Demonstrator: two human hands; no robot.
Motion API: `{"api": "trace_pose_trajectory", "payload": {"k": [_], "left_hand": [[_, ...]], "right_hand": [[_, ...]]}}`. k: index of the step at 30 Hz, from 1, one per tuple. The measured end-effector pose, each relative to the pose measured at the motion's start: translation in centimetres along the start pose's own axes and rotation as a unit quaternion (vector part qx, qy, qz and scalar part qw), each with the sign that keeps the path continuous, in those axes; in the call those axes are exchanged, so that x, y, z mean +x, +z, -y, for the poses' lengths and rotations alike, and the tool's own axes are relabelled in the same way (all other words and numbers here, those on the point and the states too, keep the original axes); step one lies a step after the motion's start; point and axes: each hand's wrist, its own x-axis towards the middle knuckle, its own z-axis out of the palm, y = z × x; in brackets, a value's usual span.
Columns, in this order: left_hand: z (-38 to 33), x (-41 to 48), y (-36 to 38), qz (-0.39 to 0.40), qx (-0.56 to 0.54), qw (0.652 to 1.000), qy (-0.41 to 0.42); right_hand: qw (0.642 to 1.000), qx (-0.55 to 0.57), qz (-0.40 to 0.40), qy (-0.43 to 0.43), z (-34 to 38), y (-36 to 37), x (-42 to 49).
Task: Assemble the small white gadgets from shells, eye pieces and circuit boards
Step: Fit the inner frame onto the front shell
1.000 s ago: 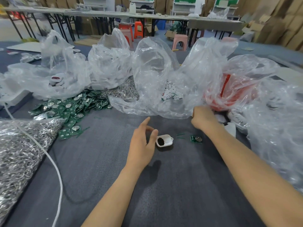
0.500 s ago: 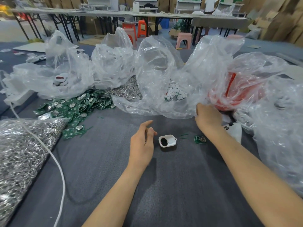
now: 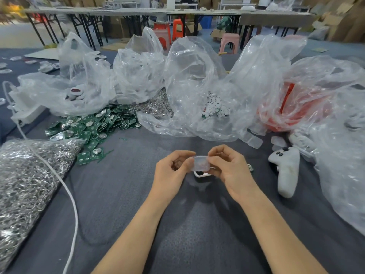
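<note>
Both my hands meet above the middle of the dark grey mat. My left hand [image 3: 171, 169] and my right hand [image 3: 229, 168] pinch a small, pale translucent shell piece [image 3: 201, 163] between their fingertips. Just below it on the mat lies the white shell with a dark eye piece [image 3: 201, 174], partly hidden by my fingers. A green circuit board [image 3: 250, 168] peeks out behind my right hand. More green boards [image 3: 92, 127] lie heaped at the left.
Clear plastic bags [image 3: 189, 86] crowd the back of the mat; one holds white round pieces [image 3: 215, 107], another red parts [image 3: 292, 107]. A bag of metal rings [image 3: 25, 178] and a white cable [image 3: 69, 196] lie left. A white controller [image 3: 286, 171] lies right.
My right hand came back from the bags at the right with a translucent shell piece. My left hand rose from beside the white shell and now pinches that piece too.
</note>
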Motion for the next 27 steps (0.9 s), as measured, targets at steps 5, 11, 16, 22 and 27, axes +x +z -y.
{"api": "trace_pose_trajectory", "payload": {"k": [5,11,16,22,27], "left_hand": [[0.04,0.05,-0.08,-0.004,-0.003,1.000,-0.004],[-0.05,0.02,-0.25,-0.011,-0.042,0.999,-0.007],[0.13,-0.02,-0.23,-0.018,-0.020,1.000,-0.004],[0.10,-0.19,-0.07,-0.004,0.009,0.999,0.050],[0.54,-0.52,0.15,0.026,0.116,0.986,0.118]], "right_hand": [[1.000,0.015,-0.025,-0.005,-0.56,-0.37,0.03],[0.997,-0.067,0.005,-0.030,-0.61,-0.49,-0.07],[0.986,-0.145,-0.033,-0.071,-0.55,-0.61,-0.03],[0.990,-0.116,-0.051,-0.066,0.11,-0.55,-0.24],[0.983,-0.154,-0.082,-0.056,-0.11,-1.09,-0.10]]}}
